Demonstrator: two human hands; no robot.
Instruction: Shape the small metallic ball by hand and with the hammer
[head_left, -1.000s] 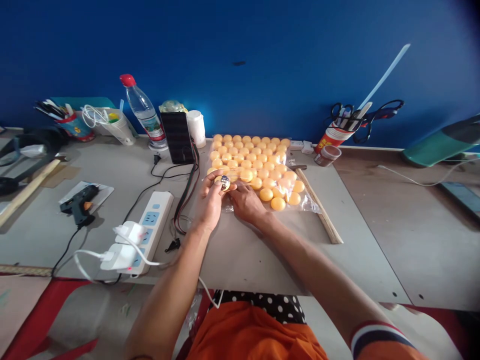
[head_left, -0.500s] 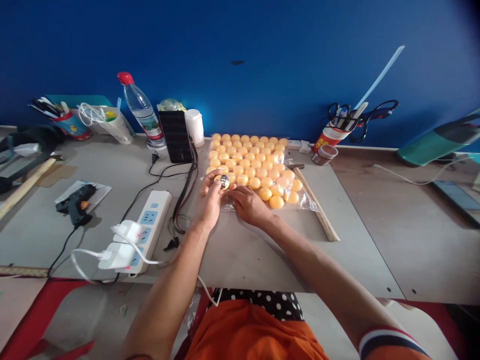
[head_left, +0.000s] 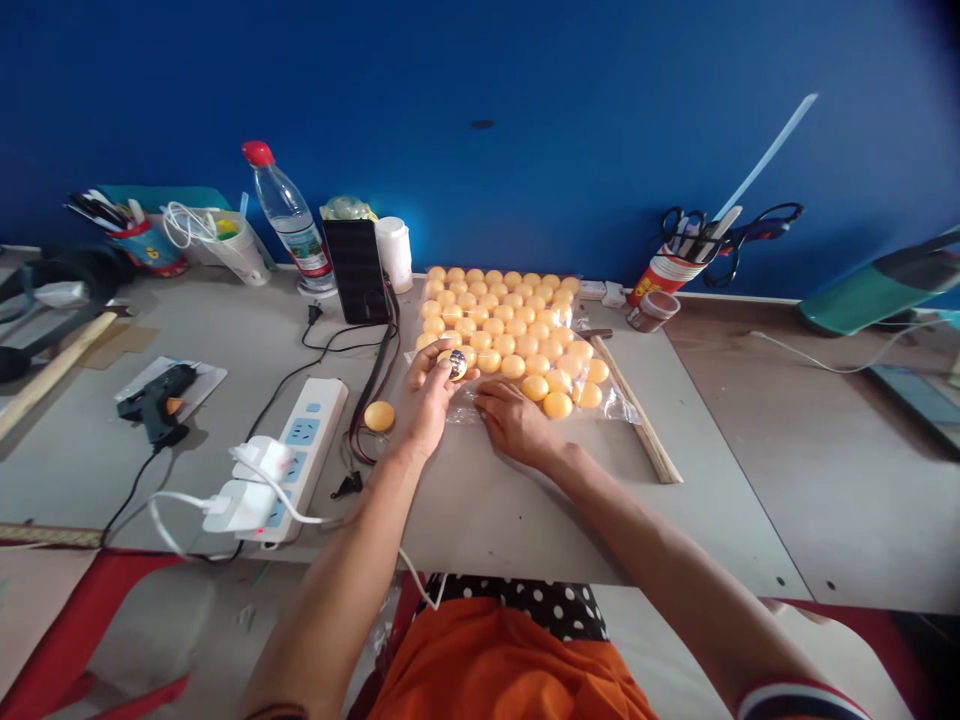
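Note:
My left hand (head_left: 431, 388) is closed around a small round piece (head_left: 457, 364) with a dark, shiny patterned top and a yellowish rim. Just to its right, my right hand (head_left: 514, 418) rests low at the front edge of a clear plastic bag (head_left: 463, 408), its fingers bent and drawn together; whatever they grip is hidden. Under the plastic, rows of orange balls (head_left: 512, 366) lie side by side behind both hands. One loose orange ball (head_left: 379, 416) sits on the table to the left of my left wrist.
Left of my arms are a power strip (head_left: 304, 450) with white chargers, cables and a black glue gun (head_left: 159, 400). A phone (head_left: 355, 272) and a water bottle (head_left: 294, 225) stand at the back. A wooden stick (head_left: 637, 415) lies right of the bag, near a cup of tools (head_left: 667, 272).
A loose orange ball now shows on the table left of my left wrist. My right hand has drawn slightly away from the left, which still holds the round piece.

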